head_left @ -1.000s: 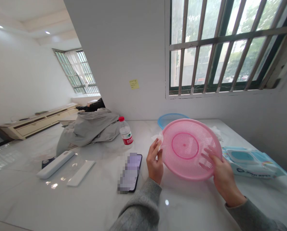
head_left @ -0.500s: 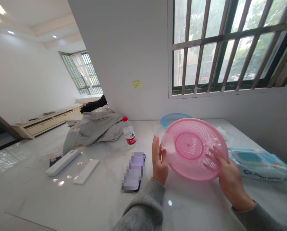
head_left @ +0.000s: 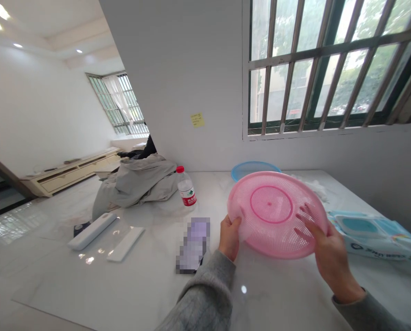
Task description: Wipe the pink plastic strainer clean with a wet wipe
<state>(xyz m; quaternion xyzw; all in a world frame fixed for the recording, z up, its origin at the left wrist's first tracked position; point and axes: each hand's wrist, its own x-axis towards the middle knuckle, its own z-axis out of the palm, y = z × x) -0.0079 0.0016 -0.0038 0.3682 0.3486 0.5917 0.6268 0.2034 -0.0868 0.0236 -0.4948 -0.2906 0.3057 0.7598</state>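
Note:
A round, shallow pink plastic colander (head_left: 270, 202) is held up over the table, tilted so its mesh face points towards me. My right hand (head_left: 329, 255) grips its right edge, thumb in front and fingers behind, showing through the mesh. At the left edge, my left hand (head_left: 230, 236) is closed around the rim. Between that thumb and the rim shows a thin whitish sheet, apparently a wet wipe (head_left: 244, 226). A pack of wipes (head_left: 374, 234) lies just right of my right hand. Behind the pink colander, a blue plastic colander (head_left: 253, 169) is partly hidden.
Left of my hands lies a phone (head_left: 193, 246), blurred out. Beyond it stands a red-capped bottle (head_left: 187, 188). Grey cloth (head_left: 139, 179), a white long case (head_left: 93, 231) and a flat white strip (head_left: 125, 243) are further left. Crumpled white tissue (head_left: 316, 187) lies behind the colander.
My left hand has closed from spread, raised fingers to a grip on the colander's left rim, with the whitish sheet under its thumb. The right hand keeps its hold.

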